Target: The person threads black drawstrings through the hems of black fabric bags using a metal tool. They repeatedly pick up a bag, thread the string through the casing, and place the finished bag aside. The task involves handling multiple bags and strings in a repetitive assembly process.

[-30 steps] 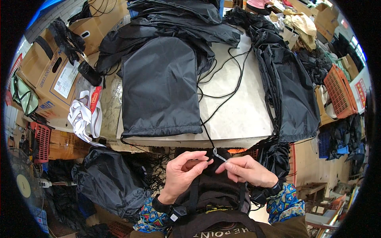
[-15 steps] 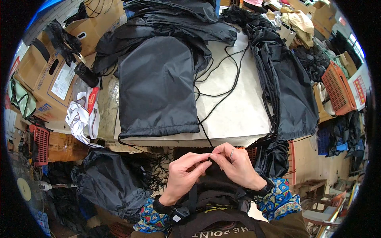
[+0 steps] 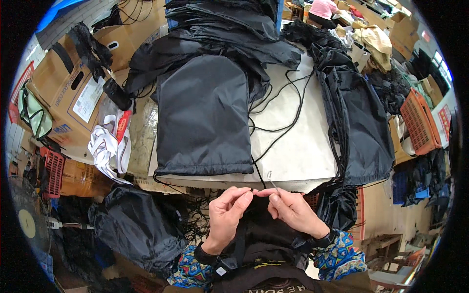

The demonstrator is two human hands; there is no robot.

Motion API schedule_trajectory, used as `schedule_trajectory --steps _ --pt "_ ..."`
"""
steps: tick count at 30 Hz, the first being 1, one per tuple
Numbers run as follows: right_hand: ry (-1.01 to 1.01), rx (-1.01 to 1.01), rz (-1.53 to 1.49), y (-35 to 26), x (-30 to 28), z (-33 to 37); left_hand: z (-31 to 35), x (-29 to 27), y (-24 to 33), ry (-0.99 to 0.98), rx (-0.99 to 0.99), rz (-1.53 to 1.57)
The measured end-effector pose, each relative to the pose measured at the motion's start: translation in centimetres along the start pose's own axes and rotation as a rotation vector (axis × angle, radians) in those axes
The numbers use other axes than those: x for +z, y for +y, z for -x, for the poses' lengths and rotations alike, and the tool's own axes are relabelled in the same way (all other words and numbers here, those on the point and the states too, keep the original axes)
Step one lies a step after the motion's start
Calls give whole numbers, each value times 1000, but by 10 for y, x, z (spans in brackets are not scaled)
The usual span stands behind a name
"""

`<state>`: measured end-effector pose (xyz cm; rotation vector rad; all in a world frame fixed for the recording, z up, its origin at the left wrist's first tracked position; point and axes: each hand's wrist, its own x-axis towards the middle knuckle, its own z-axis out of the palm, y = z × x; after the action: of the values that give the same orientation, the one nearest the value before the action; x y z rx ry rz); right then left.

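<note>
My left hand (image 3: 225, 215) is closed in a pinch on the end of a black cord (image 3: 259, 177), close in front of the table edge. My right hand (image 3: 297, 214) is closed round a thin metal tool with a small bent or looped tip (image 3: 270, 176), which points up from its fingers. The fingertips of both hands almost meet. Beyond them a black drawstring bag (image 3: 205, 117) lies flat on the white table top (image 3: 303, 156). Loose cord loops lie to the bag's right, and one strand runs down toward my hands.
More black bags are heaped at the back (image 3: 224, 24) and hang over the table's right side (image 3: 364, 127). At left stand cardboard boxes (image 3: 68, 97) and a bundle of white straps (image 3: 107, 146). Far off sits a person in pink (image 3: 322, 10).
Both fingertips were pinched together; now my right hand has drawn slightly right, and its metal tool stands upright. The view has shifted a little.
</note>
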<state>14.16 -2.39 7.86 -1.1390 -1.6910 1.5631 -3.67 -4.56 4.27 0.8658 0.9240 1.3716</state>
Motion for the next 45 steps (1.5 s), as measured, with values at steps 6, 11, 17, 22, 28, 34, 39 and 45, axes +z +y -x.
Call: schedule_trajectory --steps 6,11,17,22,28,34,39,45 --pt "-220 40 96 9 -5 0 -3 11 8 -139 -38 71" --pt "242 -227 194 22 12 8 -4 12 6 -12 30 2" --pt "66 141 -296 11 -2 18 -3 4 4 27 93 -221" --pt "5 150 -221 7 -2 22 -2 5 3 27 211 -405" --pt "-64 188 -183 8 -6 22 -4 6 4 7 290 -601" --pt "-11 174 -71 8 -8 21 1 3 8 -92 -68 -277" --pt "4 -122 282 16 -3 19 1 1 11 -129 -299 -81" --pt "8 -258 434 11 -1 32 -10 4 3 42 -137 -34"
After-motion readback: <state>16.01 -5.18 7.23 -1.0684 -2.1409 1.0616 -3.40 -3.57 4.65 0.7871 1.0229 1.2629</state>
